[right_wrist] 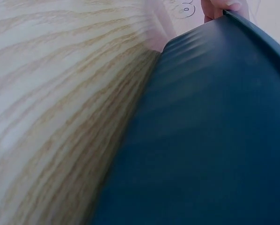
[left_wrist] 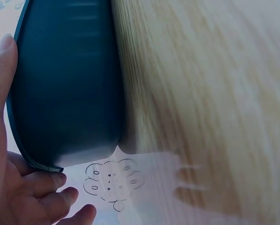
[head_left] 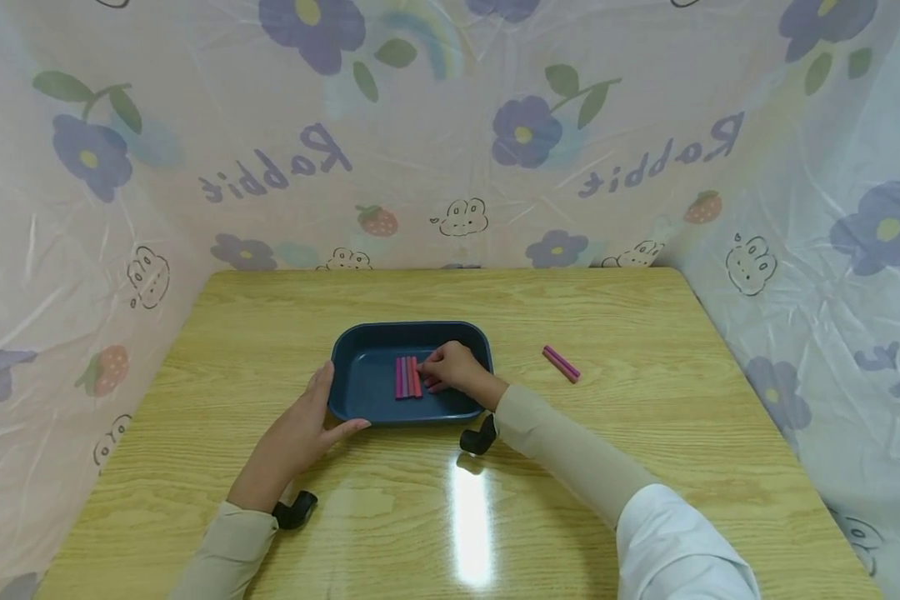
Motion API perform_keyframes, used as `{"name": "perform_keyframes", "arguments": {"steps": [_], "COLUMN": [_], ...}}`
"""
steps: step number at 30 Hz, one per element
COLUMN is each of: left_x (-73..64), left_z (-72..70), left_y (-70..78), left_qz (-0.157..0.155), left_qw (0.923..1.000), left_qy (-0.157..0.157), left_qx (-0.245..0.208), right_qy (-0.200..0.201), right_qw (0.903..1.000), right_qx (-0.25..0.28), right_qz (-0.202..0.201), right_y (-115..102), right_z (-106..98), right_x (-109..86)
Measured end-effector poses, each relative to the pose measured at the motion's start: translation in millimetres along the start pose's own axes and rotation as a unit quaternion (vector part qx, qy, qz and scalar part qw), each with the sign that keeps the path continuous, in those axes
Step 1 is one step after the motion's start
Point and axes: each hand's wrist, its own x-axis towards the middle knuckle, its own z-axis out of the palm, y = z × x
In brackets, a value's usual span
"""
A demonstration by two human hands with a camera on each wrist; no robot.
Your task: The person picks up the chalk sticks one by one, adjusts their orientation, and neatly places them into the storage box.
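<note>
A dark blue tray (head_left: 375, 408) stands on the table. My left hand (head_left: 303, 425) holds its near left corner, with the fingers along the left end and the thumb at the front wall. In the left wrist view, fingers (left_wrist: 46, 183) curl below the rim. My right hand (head_left: 453, 367) reaches over the front right of the tray. Its fingertips meet the right edge of a row of pink and purple sticks (head_left: 408, 377) on the tray floor; whether they pinch one is hard to see. The right wrist view shows the tray's outer wall (right_wrist: 201, 122) instead of the right fingers.
Magenta sticks (head_left: 561, 364) lie close together on the wooden table (head_left: 630, 400), right of the tray. A patterned curtain (head_left: 420, 167) hangs behind the table and at both sides. Black wrist mounts (head_left: 296, 510) sit below both wrists.
</note>
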Motion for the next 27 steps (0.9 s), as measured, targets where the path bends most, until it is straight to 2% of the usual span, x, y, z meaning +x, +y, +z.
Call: {"name": "perform_keyframes", "arguments": {"steps": [6, 13, 27], "left_x": [0.1, 1.2, 1.6], "left_z": [0.3, 1.5, 1.2], "left_y": [-0.4, -4.0, -2.9], "left_qz": [0.0, -0.002, -0.014], "left_qw": [1.0, 1.0, 0.9998], "left_qy": [-0.005, 0.009, -0.006], "left_qx": [-0.006, 0.003, -0.014], "right_qy": [-0.001, -0.001, -0.002], "right_qw": [1.0, 1.0, 1.0], "right_qx": [0.0, 0.002, -0.007], "right_qz": [0.008, 0.004, -0.001], "right_y": [-1.1, -3.4, -3.2], "right_z": [0.2, 0.5, -0.1], "right_x": [-0.4, 0.1, -2.0]}}
